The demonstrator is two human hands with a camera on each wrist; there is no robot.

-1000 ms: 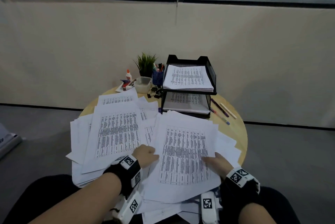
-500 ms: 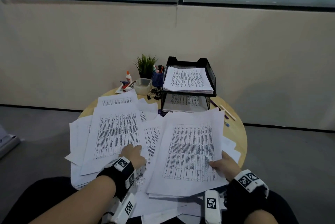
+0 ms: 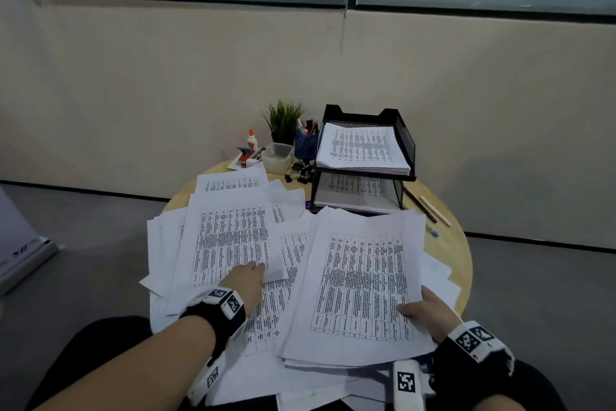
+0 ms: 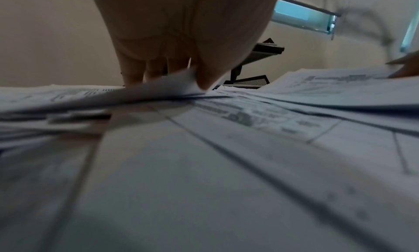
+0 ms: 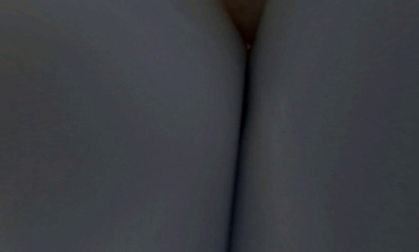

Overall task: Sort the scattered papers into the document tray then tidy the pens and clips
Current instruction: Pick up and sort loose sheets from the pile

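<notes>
Printed papers lie scattered over a round wooden table (image 3: 458, 254). My right hand (image 3: 425, 309) grips the right edge of a thick stack of papers (image 3: 360, 284), thumb on top and fingers underneath. My left hand (image 3: 248, 279) is at the near right corner of the left sheet (image 3: 230, 240). In the left wrist view the thumb and fingers (image 4: 136, 71) pinch that lifted corner (image 4: 179, 82). The black two-tier document tray (image 3: 406, 140) stands at the back right with papers in both tiers. Paper covers the right wrist view, which is dark.
Loose pens (image 3: 418, 207) and a pale pencil (image 3: 435, 210) lie right of the tray. Black binder clips (image 3: 300, 172), a clear tub (image 3: 278, 155), a blue pen cup (image 3: 305, 145), a small plant (image 3: 283, 119) and a glue bottle (image 3: 251, 139) stand at the back left.
My right hand has drawn the stack to the right and turned it slightly. My left hand has left that stack and moved left and forward onto the corner of the left sheet.
</notes>
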